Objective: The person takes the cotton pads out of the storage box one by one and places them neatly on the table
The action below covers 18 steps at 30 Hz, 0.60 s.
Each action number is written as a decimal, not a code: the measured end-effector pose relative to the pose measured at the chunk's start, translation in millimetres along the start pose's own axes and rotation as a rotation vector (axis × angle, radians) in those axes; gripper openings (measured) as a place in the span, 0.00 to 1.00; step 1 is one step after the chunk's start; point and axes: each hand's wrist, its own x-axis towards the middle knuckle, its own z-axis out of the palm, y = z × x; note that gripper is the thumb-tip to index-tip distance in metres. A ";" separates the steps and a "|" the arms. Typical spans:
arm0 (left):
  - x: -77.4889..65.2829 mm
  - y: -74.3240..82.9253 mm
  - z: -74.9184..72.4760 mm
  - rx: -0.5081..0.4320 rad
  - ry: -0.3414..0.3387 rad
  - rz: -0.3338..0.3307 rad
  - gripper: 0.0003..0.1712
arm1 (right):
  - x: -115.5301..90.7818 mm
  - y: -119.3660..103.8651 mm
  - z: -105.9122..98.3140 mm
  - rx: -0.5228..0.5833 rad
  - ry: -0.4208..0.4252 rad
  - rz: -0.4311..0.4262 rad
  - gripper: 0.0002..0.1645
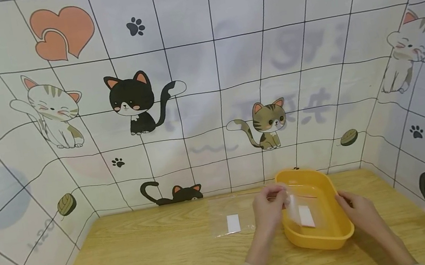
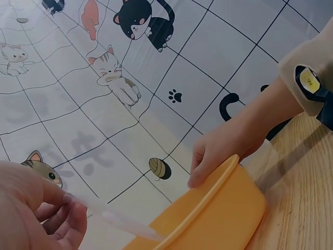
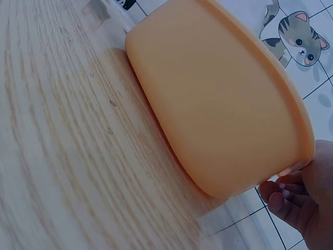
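Observation:
My left hand (image 1: 268, 209) pinches a clear plastic zip bag (image 1: 319, 215) at its edge between thumb and fingers. The bag has a white patch and a red line along its top. It hangs over the inside of a yellow plastic basin (image 1: 341, 239), and in the left wrist view the bag (image 2: 122, 221) slants down behind the basin's rim. On the right side, my right hand (image 1: 359, 211) grips that rim, thumb on top; in the right wrist view its fingers (image 3: 283, 205) curl at the basin's edge.
A second clear zip bag (image 1: 220, 227) with a white patch lies flat on the wooden table (image 1: 153, 260), left of the basin; my left hand overlaps its right end. Behind the table hangs a cat-patterned cloth (image 1: 200, 107), with side panels at left and right.

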 end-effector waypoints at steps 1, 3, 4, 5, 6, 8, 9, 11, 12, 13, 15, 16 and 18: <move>0.8 0.2 -2.0 -0.004 -0.002 0.001 0.02 | 0.1 -0.5 -0.1 0.000 0.000 0.001 0.31; 2.6 0.5 -5.6 -0.007 -0.006 0.006 0.02 | 0.4 -1.3 -0.4 0.001 -0.002 0.003 0.31; 3.4 0.6 -7.3 -0.009 -0.007 0.009 0.02 | 0.3 -1.4 -0.4 0.002 -0.001 0.004 0.31; 4.2 0.5 -8.9 -0.004 -0.007 0.021 0.02 | 0.3 -1.4 -0.4 0.002 -0.002 0.003 0.31; 5.0 0.4 -10.5 -0.004 -0.005 0.024 0.02 | 0.4 -1.3 -0.3 0.002 -0.001 0.003 0.32; 6.2 -0.3 -13.9 0.003 -0.003 0.037 0.03 | 0.2 -0.8 -0.1 0.001 -0.001 0.002 0.31; 6.8 -0.9 -15.6 0.011 -0.002 0.047 0.03 | 0.2 -0.5 -0.1 0.003 -0.003 0.002 0.32; 7.8 -1.7 -18.8 0.025 0.004 0.066 0.03 | 0.0 -0.2 0.0 0.006 -0.005 0.003 0.32; 8.6 -1.8 -20.5 0.024 0.006 0.065 0.03 | -0.1 -0.2 -0.1 0.008 -0.006 0.003 0.32; 9.1 -1.7 -22.1 0.027 0.007 0.071 0.04 | -0.2 -0.3 -0.2 0.009 -0.006 0.003 0.32; 10.2 -1.7 -25.7 0.039 0.012 0.075 0.04 | -0.3 -0.8 -0.5 0.012 -0.007 0.001 0.31; 10.8 -1.3 -27.6 0.044 0.015 0.072 0.04 | -0.5 -1.1 -0.6 0.011 -0.007 0.001 0.31; 11.7 -0.2 -31.4 0.054 0.020 0.066 0.05 | -0.2 -1.8 -0.8 0.011 -0.009 0.001 0.31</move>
